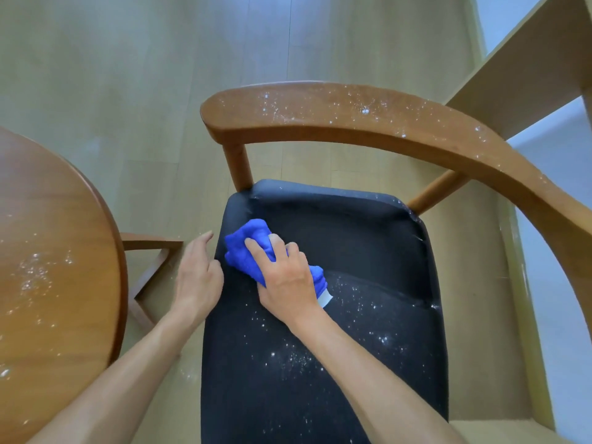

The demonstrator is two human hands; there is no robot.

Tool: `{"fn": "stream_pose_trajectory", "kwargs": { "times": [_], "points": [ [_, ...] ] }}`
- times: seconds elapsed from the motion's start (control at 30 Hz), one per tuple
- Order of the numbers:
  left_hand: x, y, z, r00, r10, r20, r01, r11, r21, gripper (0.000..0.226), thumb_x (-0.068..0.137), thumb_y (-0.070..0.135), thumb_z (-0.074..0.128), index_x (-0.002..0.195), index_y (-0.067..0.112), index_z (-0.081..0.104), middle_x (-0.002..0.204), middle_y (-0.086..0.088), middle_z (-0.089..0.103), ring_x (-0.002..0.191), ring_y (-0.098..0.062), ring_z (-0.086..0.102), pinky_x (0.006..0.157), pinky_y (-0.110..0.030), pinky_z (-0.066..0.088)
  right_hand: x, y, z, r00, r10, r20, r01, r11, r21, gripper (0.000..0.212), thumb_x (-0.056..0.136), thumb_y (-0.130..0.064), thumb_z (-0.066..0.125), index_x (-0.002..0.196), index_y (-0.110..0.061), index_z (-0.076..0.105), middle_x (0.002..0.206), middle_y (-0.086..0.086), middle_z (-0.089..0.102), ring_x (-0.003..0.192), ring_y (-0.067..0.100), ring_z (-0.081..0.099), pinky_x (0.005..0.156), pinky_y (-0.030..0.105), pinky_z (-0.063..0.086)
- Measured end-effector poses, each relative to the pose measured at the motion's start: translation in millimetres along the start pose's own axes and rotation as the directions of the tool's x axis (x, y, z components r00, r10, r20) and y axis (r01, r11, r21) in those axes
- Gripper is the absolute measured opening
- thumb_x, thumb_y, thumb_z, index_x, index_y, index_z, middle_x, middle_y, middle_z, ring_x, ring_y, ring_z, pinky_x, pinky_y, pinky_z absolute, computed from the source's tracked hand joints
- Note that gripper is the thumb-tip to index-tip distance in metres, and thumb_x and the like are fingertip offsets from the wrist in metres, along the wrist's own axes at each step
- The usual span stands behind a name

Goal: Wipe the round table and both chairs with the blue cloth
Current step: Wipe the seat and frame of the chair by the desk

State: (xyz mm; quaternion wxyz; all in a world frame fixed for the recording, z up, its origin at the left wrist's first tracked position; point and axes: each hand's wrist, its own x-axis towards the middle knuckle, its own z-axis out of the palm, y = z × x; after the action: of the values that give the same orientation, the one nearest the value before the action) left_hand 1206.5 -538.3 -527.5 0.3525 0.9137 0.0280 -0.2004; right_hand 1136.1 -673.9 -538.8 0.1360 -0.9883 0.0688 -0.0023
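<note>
We find the right hand (285, 277) pressed flat on the bunched blue cloth (253, 248), gripping it against the far-left part of the black seat (352, 257) of the chair (320, 113). The left hand (197, 277) holds nothing; it rests loosely curled at the seat's left edge, just beside the cloth, and whether it steadies the chair we cannot tell.

Progress, in our judgement, is early. The far portion of the seat appears largely free of specks, while the near and right portions carry scattered white powder (368, 312). The curved wooden backrest shows white specks along its top, so it looks unwiped. The round desk (57, 235) at the left also bears white residue on its surface, and we judge it not yet cleaned. Only one chair is in view; the condition of the second cannot be assessed. Remaining: the rest of this seat, its backrest, the desk, and the other chair.
</note>
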Motion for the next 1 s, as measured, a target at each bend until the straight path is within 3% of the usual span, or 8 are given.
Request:
{"fn": "stream_pose_trajectory", "kwargs": {
  "times": [0.23,0.37,0.43,0.53,0.67,0.77,0.93,1.0],
  "points": [
    [-2.3,14.4,-1.0,0.999,0.008,0.039,-0.01,0.998,0.055,0.051,0.093,0.008,0.036,0.143,0.021,0.036,0.148,0.001,0.038,0.137,-0.017,0.032,0.111,-0.034,0.025,-163.2,1.2,8.7,0.819,-0.562,0.114,0.55,0.826,0.118,0.015,0.083,-0.027,0.047,0.095,-0.036,0.051,0.094,-0.005,0.052,0.064,0.014,0.037,0.054,0.022,0.034],
    [-9.2,18.0,9.8,0.999,0.042,0.005,-0.043,0.999,0.022,0.049,0.094,0.007,0.037,0.142,0.02,0.039,0.148,0.003,0.038,0.137,-0.014,0.031,0.111,-0.028,0.021,-109.5,14.8,3.0,0.635,-0.741,0.219,0.749,0.66,0.064,0.031,0.091,-0.028,0.041,0.113,-0.042,0.058,0.103,-0.006,0.06,0.071,0.016,0.047,0.062,0.027,0.038],
    [-10.9,15.4,10.0,0.995,0.07,-0.069,-0.069,0.997,0.018,0.048,0.093,0.004,0.039,0.14,0.016,0.042,0.147,0.0,0.041,0.136,-0.014,0.032,0.111,-0.025,0.019,-44.5,21.4,5.9,0.753,-0.649,0.105,0.655,0.755,-0.025,0.049,0.084,-0.011,0.043,0.126,-0.035,0.054,0.117,0.005,0.059,0.076,0.023,0.047,0.063,0.033,0.037],
    [-15.7,5.2,3.9,0.985,0.128,-0.111,-0.122,0.991,0.056,0.048,0.093,0.002,0.04,0.14,0.013,0.043,0.148,0.0,0.039,0.137,-0.013,0.029,0.11,-0.02,0.015,51.4,27.0,-0.9,0.977,-0.201,-0.077,0.193,0.976,-0.102,0.064,0.077,-0.008,0.056,0.135,-0.033,0.05,0.127,0.006,0.055,0.082,0.028,0.049,0.066,0.035,0.037],
    [-25.9,-5.8,0.5,0.984,0.175,-0.041,-0.167,0.974,0.151,0.048,0.094,0.005,0.041,0.141,0.014,0.041,0.151,0.001,0.034,0.14,-0.013,0.025,0.114,-0.025,0.016,44.1,13.0,2.8,0.995,0.076,-0.057,-0.078,0.997,-0.027,0.068,0.07,-0.006,0.058,0.135,-0.027,0.052,0.126,0.011,0.055,0.079,0.029,0.047,0.065,0.034,0.035],
    [-33.7,-5.0,6.7,0.984,0.179,-0.01,-0.174,0.966,0.191,0.046,0.095,0.006,0.042,0.141,0.01,0.041,0.153,-0.004,0.032,0.142,-0.018,0.024,0.117,-0.031,0.016,-58.0,9.1,4.6,0.977,-0.196,0.081,0.19,0.979,0.072,0.064,0.064,-0.005,0.057,0.126,-0.024,0.059,0.115,0.013,0.061,0.067,0.026,0.044,0.058,0.034,0.04],
    [-47.6,-0.1,29.9,0.924,0.344,0.164,-0.381,0.826,0.416,0.046,0.097,0.021,0.036,0.14,0.009,0.046,0.153,-0.011,0.033,0.144,-0.03,0.025,0.117,-0.044,0.021,-146.0,85.0,-24.9,0.663,-0.699,0.27,0.711,0.7,0.067,0.048,0.084,-0.001,0.04,0.12,-0.03,0.053,0.11,0.005,0.056,0.07,0.023,0.038,0.062,0.034,0.039],
    [-53.1,-4.0,45.7,0.874,0.394,0.286,-0.486,0.701,0.522,0.055,0.092,0.033,0.031,0.14,0.012,0.048,0.151,-0.013,0.035,0.14,-0.035,0.031,0.112,-0.053,0.029,-104.4,122.3,-38.2,0.741,-0.643,0.192,0.659,0.752,-0.021,0.047,0.077,-0.003,0.057,0.117,-0.028,0.062,0.112,0.011,0.063,0.069,0.027,0.051,0.06,0.035,0.045]
  ]
}}
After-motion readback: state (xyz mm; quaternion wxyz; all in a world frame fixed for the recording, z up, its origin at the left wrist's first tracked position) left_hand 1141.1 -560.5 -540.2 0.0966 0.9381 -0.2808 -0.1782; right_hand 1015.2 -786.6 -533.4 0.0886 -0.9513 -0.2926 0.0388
